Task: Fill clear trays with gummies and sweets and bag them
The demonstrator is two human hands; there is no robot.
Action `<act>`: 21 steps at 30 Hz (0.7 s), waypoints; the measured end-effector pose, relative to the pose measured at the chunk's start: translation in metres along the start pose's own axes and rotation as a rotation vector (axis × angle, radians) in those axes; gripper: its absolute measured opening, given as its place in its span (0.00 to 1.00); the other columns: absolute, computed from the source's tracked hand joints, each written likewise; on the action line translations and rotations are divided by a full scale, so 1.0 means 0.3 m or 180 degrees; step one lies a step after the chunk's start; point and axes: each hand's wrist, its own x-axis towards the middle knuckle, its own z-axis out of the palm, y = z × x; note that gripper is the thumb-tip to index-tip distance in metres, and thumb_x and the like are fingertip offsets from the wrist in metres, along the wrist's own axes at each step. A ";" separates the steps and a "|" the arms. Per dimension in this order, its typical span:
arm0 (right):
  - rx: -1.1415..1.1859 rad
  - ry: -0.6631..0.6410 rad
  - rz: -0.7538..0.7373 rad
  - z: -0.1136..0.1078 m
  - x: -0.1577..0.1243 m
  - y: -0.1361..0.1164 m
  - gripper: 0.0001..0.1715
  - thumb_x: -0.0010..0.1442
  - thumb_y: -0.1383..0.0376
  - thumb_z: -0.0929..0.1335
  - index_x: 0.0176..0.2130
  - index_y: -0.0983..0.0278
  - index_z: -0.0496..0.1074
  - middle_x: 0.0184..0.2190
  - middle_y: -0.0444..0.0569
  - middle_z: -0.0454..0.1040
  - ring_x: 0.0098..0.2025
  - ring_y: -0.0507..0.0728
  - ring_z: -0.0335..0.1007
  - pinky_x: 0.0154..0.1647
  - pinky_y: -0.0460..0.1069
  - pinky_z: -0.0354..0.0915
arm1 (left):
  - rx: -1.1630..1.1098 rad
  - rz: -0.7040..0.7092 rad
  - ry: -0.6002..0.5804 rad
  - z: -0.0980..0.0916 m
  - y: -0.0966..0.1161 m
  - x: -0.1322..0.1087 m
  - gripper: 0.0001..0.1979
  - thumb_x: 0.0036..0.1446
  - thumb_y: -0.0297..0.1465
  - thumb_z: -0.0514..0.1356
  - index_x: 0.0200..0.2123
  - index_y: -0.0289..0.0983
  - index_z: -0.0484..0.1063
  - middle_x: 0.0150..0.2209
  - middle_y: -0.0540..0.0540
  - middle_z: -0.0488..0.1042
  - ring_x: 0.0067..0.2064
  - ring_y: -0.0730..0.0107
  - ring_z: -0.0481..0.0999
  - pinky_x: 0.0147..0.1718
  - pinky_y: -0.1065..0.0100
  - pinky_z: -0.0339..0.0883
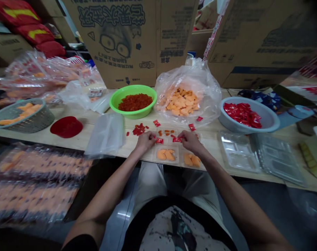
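Observation:
My left hand (146, 142) is closed in a pinch on a small red packet (159, 141). A second red packet (176, 139) sits between the fingertips of my right hand (190, 141). Both packets are over a clear compartment tray (177, 148). Orange snack pieces (166, 154) fill its near compartment, and small brown-orange pieces (166, 132) lie at its far side. To the right, more orange pieces (192, 160) lie in a neighbouring tray, partly hidden by my right hand. Beside my left hand is a little pile of small red pieces (139, 129).
Behind my hands stand a green bowl (113, 104) of reddish pieces and a clear bag (211, 94) of orange snacks. A pale blue basin (272, 122) of red packets is right, behind clear trays (239, 153). Plastic sleeves (106, 134) and a red bowl (66, 127) lie left.

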 end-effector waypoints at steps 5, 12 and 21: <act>-0.0003 -0.0032 0.0012 0.029 0.002 -0.017 0.14 0.54 0.76 0.63 0.36 0.65 0.74 0.33 0.48 0.78 0.36 0.56 0.72 0.36 0.46 0.60 | 0.0066 0.0075 0.0103 0.018 -0.010 -0.018 0.06 0.52 0.25 0.62 0.35 0.35 0.76 0.27 0.50 0.75 0.30 0.71 0.72 0.32 0.71 0.64; -0.0518 -0.0254 -0.0149 0.055 0.010 -0.054 0.17 0.51 0.78 0.63 0.39 0.68 0.74 0.34 0.51 0.78 0.37 0.57 0.72 0.37 0.47 0.60 | 0.0997 0.0522 0.0143 0.038 0.038 -0.040 0.09 0.56 0.26 0.61 0.41 0.35 0.77 0.32 0.47 0.75 0.34 0.67 0.74 0.35 0.68 0.67; -0.1012 0.0003 -0.0086 -0.031 -0.001 -0.063 0.22 0.55 0.74 0.65 0.50 0.66 0.73 0.50 0.58 0.71 0.47 0.58 0.71 0.45 0.47 0.66 | 0.1657 0.1895 -0.0556 0.057 0.019 -0.138 0.22 0.69 0.38 0.49 0.60 0.35 0.68 0.61 0.36 0.69 0.62 0.53 0.67 0.58 0.52 0.64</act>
